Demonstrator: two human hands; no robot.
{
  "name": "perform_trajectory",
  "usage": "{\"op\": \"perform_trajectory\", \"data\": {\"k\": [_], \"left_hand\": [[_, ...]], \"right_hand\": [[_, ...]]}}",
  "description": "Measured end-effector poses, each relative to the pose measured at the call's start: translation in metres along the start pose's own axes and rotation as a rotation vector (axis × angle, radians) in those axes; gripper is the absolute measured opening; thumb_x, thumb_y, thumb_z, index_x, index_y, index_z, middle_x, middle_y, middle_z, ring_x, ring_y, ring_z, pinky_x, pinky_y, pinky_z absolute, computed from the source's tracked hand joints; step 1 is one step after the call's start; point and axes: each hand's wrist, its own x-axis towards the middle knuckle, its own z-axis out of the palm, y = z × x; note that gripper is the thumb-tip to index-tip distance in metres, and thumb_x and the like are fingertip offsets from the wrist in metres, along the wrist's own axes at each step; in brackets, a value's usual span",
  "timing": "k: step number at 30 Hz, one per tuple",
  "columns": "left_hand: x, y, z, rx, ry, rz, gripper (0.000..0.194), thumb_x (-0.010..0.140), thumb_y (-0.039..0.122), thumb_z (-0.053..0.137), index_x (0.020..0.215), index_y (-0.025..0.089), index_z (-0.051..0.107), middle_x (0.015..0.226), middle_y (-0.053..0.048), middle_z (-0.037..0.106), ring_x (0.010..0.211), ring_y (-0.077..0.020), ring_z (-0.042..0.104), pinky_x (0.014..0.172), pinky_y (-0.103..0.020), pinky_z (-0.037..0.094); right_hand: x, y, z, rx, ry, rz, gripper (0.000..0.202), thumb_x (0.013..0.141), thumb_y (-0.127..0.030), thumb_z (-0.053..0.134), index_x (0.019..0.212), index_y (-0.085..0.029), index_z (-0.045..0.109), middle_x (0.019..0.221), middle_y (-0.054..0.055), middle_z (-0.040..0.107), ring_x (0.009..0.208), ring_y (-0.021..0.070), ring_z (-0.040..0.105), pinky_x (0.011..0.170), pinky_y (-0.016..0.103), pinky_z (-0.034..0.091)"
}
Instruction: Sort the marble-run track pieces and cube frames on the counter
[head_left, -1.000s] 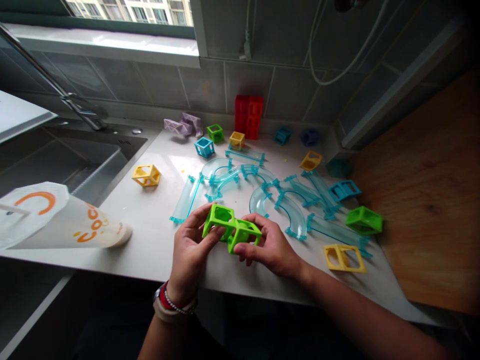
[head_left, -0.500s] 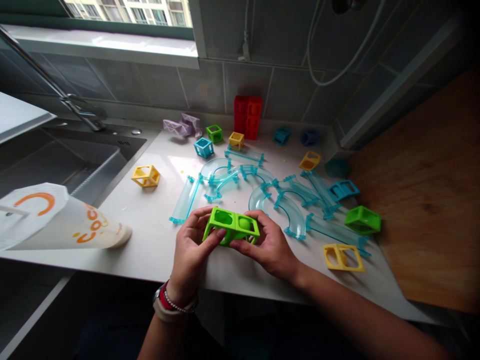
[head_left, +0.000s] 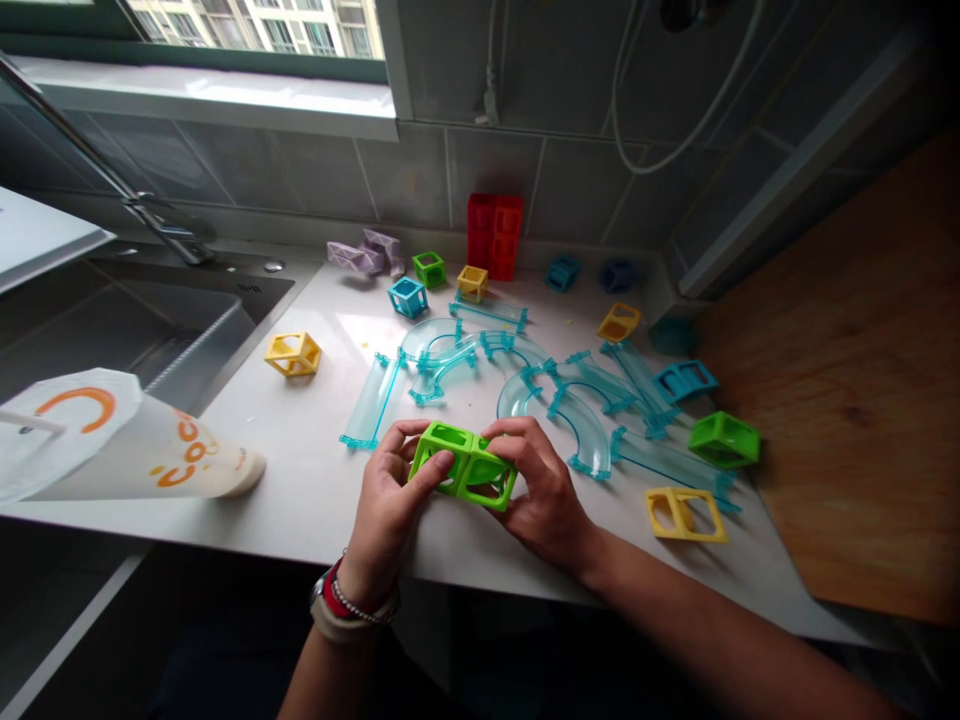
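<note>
A bright green two-cell block [head_left: 463, 463], an open plastic frame with rounded openings, is held between both hands above the counter's front. My left hand [head_left: 394, 495] grips its left end, thumb across the front face. On the right end, my right hand [head_left: 544, 490] is closed, its fingers over the top edge. Clear blue track pieces [head_left: 442, 345], curved and straight, lie just beyond the hands. Right of my right hand sits a yellow two-cell block [head_left: 686, 515], with another green block [head_left: 724, 440] behind it.
A drink cup [head_left: 180, 450] leans large at left, beside the sink [head_left: 255, 285]. Yellow [head_left: 292, 355] and blue [head_left: 407, 297] cubes, purple pieces [head_left: 364, 255] and a red block [head_left: 495, 237] stand farther back. A wooden panel [head_left: 847, 400] borders the right side.
The green block has tilted so its front face turns toward me. My right hand's fingers have moved from below and behind to over its top edge.
</note>
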Motion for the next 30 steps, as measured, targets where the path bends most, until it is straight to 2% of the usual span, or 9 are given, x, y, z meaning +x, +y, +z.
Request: {"op": "perform_trajectory", "data": {"k": [6,8,11,14,16,19,24,27,30], "left_hand": [[0.001,-0.001,-0.001,0.019,-0.004,-0.005,0.037,0.084,0.033,0.083,0.112,0.022,0.061,0.094,-0.003,0.074,0.078,-0.0188,0.072,0.066,-0.026,0.056],[0.000,-0.001,-0.001,0.022,-0.011,0.014,0.036,0.084,0.033,0.082,0.113,0.022,0.062,0.096,-0.004,0.073,0.080,-0.0184,0.072,0.068,-0.026,0.056],[-0.002,-0.001,-0.001,0.020,0.011,0.133,0.042,0.083,0.028,0.084,0.118,0.025,0.061,0.105,-0.004,0.072,0.090,-0.0184,0.071,0.076,-0.026,0.057],[-0.006,-0.001,0.000,0.005,0.009,0.267,0.052,0.078,0.023,0.087,0.122,0.029,0.061,0.116,-0.005,0.070,0.103,-0.0221,0.071,0.086,-0.031,0.058],[-0.007,0.001,0.002,-0.010,-0.037,0.311,0.051,0.078,0.021,0.087,0.122,0.030,0.062,0.123,-0.007,0.069,0.114,-0.0272,0.070,0.095,-0.038,0.057],[-0.010,0.004,0.004,-0.010,-0.115,0.334,0.051,0.080,0.019,0.085,0.124,0.031,0.061,0.128,-0.009,0.069,0.125,-0.0338,0.066,0.102,-0.049,0.055],[-0.012,0.008,0.005,0.021,-0.184,0.344,0.054,0.072,0.024,0.092,0.119,0.030,0.065,0.114,-0.008,0.075,0.118,-0.0342,0.069,0.103,-0.052,0.055],[-0.012,0.009,0.003,0.032,-0.204,0.375,0.051,0.067,0.029,0.095,0.110,0.028,0.069,0.110,-0.007,0.075,0.119,-0.0349,0.068,0.106,-0.053,0.053],[-0.011,0.008,0.001,0.048,-0.218,0.400,0.050,0.067,0.030,0.096,0.110,0.027,0.070,0.110,-0.008,0.075,0.117,-0.0349,0.068,0.105,-0.054,0.053]], "right_hand": [[-0.002,0.000,-0.002,-0.073,-0.017,-0.050,0.036,0.089,-0.013,0.070,0.117,-0.032,0.057,0.126,0.010,0.055,0.098,0.0240,0.065,0.082,0.040,0.060],[-0.001,-0.001,-0.002,-0.074,-0.011,-0.060,0.040,0.088,-0.014,0.071,0.120,-0.033,0.056,0.126,0.010,0.055,0.102,0.0251,0.065,0.085,0.042,0.059],[0.002,-0.004,-0.001,0.016,0.020,-0.024,0.062,0.081,-0.020,0.082,0.133,-0.034,0.051,0.132,0.010,0.055,0.124,0.0300,0.059,0.101,0.047,0.054],[0.004,-0.006,-0.001,0.172,0.005,0.122,0.085,0.075,-0.030,0.090,0.146,-0.031,0.043,0.142,0.012,0.054,0.132,0.0310,0.054,0.105,0.045,0.052],[0.004,-0.005,-0.001,0.260,-0.020,0.198,0.078,0.077,-0.034,0.088,0.143,-0.029,0.047,0.137,0.012,0.058,0.125,0.0288,0.060,0.102,0.043,0.053],[0.004,-0.002,-0.002,0.308,-0.006,0.168,0.059,0.078,-0.035,0.088,0.128,-0.028,0.059,0.121,0.009,0.066,0.112,0.0265,0.066,0.099,0.042,0.054],[0.004,-0.001,-0.003,0.331,-0.020,0.001,0.066,0.069,-0.033,0.095,0.124,-0.032,0.060,0.118,0.007,0.068,0.112,0.0287,0.067,0.097,0.044,0.055],[0.006,-0.003,-0.005,0.350,-0.091,-0.004,0.066,0.067,-0.035,0.096,0.124,-0.032,0.061,0.116,0.007,0.068,0.105,0.0276,0.068,0.091,0.042,0.056],[0.008,-0.007,-0.008,0.367,-0.097,-0.006,0.064,0.067,-0.038,0.096,0.122,-0.030,0.063,0.112,0.007,0.069,0.101,0.0264,0.069,0.088,0.040,0.056]]}}
